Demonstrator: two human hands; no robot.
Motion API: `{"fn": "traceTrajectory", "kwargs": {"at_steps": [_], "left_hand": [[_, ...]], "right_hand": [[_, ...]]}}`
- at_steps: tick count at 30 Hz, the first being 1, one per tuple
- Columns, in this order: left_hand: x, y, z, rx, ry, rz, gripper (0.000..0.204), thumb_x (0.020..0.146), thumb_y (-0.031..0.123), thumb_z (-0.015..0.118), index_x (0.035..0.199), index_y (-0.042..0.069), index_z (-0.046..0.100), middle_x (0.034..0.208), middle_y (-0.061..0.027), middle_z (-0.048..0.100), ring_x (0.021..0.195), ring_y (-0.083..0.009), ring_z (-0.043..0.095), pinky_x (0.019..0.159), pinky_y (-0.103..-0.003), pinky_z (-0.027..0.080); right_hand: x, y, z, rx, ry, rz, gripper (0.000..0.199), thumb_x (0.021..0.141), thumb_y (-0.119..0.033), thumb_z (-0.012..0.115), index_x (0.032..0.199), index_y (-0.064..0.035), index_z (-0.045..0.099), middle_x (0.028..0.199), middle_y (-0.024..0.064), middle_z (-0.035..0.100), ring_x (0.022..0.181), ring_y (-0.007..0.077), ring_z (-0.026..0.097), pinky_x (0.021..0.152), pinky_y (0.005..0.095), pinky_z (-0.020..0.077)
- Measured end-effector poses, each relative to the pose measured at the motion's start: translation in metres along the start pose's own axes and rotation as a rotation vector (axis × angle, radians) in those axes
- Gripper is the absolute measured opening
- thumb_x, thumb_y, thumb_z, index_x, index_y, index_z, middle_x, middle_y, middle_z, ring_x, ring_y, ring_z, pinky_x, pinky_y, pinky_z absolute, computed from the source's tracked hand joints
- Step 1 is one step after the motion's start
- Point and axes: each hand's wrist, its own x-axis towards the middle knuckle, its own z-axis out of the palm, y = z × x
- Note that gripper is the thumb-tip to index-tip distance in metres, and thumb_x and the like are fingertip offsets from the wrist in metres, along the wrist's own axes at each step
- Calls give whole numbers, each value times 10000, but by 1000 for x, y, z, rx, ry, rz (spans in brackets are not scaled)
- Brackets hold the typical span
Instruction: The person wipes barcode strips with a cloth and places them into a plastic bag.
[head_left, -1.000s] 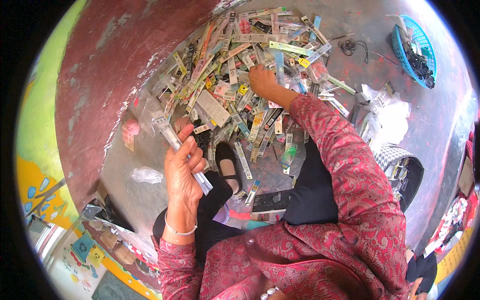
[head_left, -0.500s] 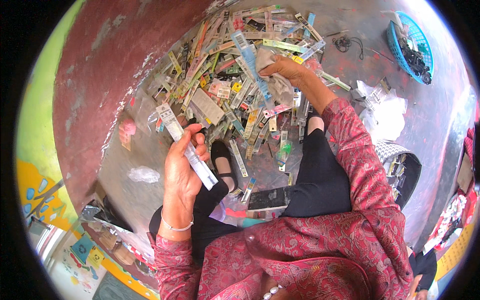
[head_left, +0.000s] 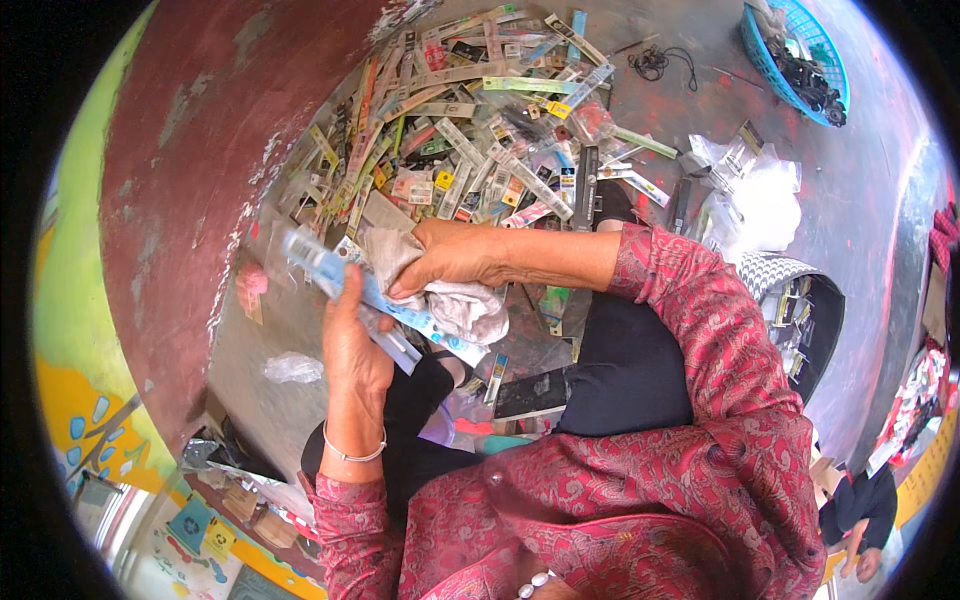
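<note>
While our left hand curls its fingers around a long clear packet, its thumb sticks up by a long blue packet. Our right hand pinches a bunched grey cloth against the blue one, but we cannot tell where all its fingertips are. Both packets are held up, above our knee.

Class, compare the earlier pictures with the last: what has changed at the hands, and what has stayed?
The right hand, earlier at the pile, has come leftward and nearer the body, bringing a cloth and a blue packet up to the left hand. Nothing is visibly let go. The left hand still holds its pale packet; the basket stays on the floor.
</note>
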Motion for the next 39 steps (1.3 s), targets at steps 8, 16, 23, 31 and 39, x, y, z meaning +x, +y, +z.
{"fn": "traceTrajectory", "kwargs": {"at_steps": [8,16,23,31,39], "left_hand": [[0,20,0,-91,87,78,294,907,320,451,1017,53,503,1024,-98,565,865,-201,556,797,-351,442],[-3,20,1,-189,37,37,302,886,335,486,973,47,506,951,-116,571,874,-249,571,777,-363,464],[-4,26,0,-186,-94,70,373,901,428,403,762,90,481,845,-81,552,721,-199,534,681,-286,453],[-3,27,-6,-326,-451,178,361,819,402,576,680,121,397,791,-53,497,701,-139,478,636,-252,408],[-11,25,-2,87,-306,353,262,689,-43,598,855,89,445,924,-64,496,815,-135,505,738,-254,415]], "right_hand": [[-17,-8,-107,247,422,-183,257,705,-79,636,926,35,571,782,100,619,674,195,600,638,309,496],[-23,48,-202,-753,1040,-10,370,668,-279,663,852,37,602,756,174,610,700,291,616,627,393,490],[-5,86,-178,-1511,948,201,279,675,-224,599,879,-35,575,799,188,620,767,351,608,655,443,481],[-15,49,-184,-1366,1012,-62,296,661,-281,610,856,-58,628,775,195,619,758,366,599,659,456,475],[-27,-8,-158,-1224,1040,-200,390,659,-237,639,980,-18,609,835,194,633,744,321,615,680,374,473]]}}
